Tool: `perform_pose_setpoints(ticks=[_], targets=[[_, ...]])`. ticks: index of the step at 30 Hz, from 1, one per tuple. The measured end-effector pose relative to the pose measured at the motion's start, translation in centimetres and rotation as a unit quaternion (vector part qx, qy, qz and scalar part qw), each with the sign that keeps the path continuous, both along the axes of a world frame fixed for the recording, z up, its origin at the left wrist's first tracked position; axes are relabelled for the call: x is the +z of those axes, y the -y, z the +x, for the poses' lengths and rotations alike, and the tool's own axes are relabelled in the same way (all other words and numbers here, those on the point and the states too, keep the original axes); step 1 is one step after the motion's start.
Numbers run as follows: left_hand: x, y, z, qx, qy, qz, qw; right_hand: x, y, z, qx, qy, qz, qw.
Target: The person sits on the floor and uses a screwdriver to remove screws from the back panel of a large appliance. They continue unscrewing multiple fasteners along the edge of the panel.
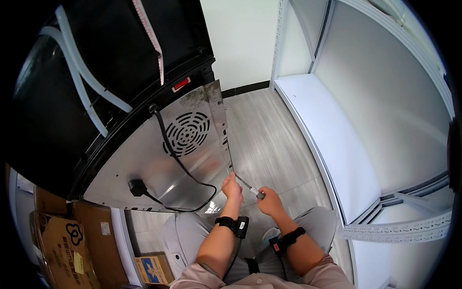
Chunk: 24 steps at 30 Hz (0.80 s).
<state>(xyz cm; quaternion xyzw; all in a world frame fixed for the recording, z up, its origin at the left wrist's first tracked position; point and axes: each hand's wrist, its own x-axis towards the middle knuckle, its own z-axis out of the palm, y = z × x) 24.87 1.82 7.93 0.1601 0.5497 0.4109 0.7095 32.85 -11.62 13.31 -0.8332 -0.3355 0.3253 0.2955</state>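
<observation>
One screwdriver (247, 185), seen from the head camera, has its handle wrapped in a person's closed right hand (272, 203), the shaft slanting toward the right edge of a silvery metal panel (139, 161). Beside that edge, the left hand (233, 190) has its fingers curled; whether they grip anything cannot be told. A black power cord (176, 161) loops across the panel.

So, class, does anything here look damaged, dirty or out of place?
Yes: a dark, blotchy stain marks the upper right corner of the metal panel, above the round vent. The panel looks mostly clean and shiny elsewhere, so it stands out. Dirt or rust, I cannot tell.
</observation>
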Motion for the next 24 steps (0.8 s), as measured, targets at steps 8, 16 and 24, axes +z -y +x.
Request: perform_pose_setpoints(ticks=[8, 16, 24], targets=[[-2.7, -0.3, 1.3, 0.002, -0.06, 0.013, 0.998, -3.2, -0.5, 0.6, 0.053, -0.046, -0.013, 0.997], [-4.7, -1.3, 1.7, 0.018, -0.077, 0.033, 0.996, -3.5, -1.8, 1.0, 0.081, -0.072, -0.029, 0.994], [-6.7, -1.9, 2.0, 0.033, -0.09, 0.06, 0.994, -5.1, -2.3, 1.4, 0.094, -0.074, -0.018, 0.993]])
